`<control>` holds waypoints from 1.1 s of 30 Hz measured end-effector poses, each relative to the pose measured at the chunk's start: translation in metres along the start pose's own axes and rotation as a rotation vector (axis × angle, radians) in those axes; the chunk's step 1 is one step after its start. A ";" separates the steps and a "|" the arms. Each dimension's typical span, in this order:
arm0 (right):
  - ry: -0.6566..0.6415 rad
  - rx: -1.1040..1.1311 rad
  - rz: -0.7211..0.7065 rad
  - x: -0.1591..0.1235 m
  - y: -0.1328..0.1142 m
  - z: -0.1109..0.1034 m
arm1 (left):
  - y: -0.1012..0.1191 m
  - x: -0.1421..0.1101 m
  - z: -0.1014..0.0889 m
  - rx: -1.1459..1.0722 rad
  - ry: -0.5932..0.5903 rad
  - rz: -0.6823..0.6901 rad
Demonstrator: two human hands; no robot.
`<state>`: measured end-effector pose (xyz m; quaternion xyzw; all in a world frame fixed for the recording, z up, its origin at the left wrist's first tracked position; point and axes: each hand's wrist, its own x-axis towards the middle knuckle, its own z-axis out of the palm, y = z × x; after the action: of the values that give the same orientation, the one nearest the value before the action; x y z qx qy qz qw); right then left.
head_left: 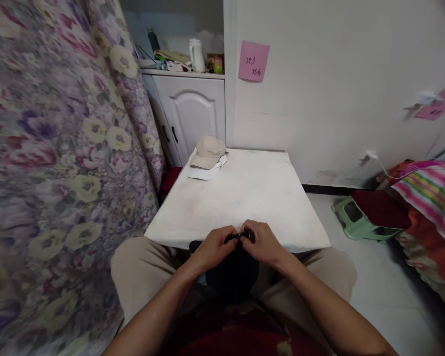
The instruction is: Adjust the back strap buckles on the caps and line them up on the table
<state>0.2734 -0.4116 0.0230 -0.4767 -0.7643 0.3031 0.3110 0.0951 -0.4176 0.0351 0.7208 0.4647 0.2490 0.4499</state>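
A dark cap [233, 274] hangs over my lap at the near edge of the white table, its brim showing at the left. My left hand [217, 245] pinches one side of the cap's black strap. Close beside it, my right hand [262, 242] grips the strap's other side, where a small shiny buckle seems to sit between the fingertips. The fingers hide most of the strap. At the table's far left corner, a beige cap [209, 151] rests on top of a white cap [203, 174].
The white tabletop [259, 193] lies ahead of me. A floral curtain [70, 148] hangs at left. Behind stand a white cabinet [196, 106] and a wall with a pink note [254, 61]. A green stool [350, 217] and a striped cloth [433, 185] are at right.
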 end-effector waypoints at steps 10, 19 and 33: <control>-0.157 0.661 0.213 0.000 0.005 -0.003 | -0.005 -0.001 0.000 -0.246 -0.026 -0.059; -0.261 0.504 0.194 0.003 0.004 -0.014 | 0.008 -0.007 -0.001 0.019 -0.004 0.038; -0.060 -0.016 0.025 0.002 -0.003 -0.001 | 0.000 -0.001 0.003 -0.004 0.033 -0.020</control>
<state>0.2712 -0.4105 0.0265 -0.4794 -0.7696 0.3150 0.2804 0.0969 -0.4193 0.0334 0.7110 0.4786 0.2575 0.4462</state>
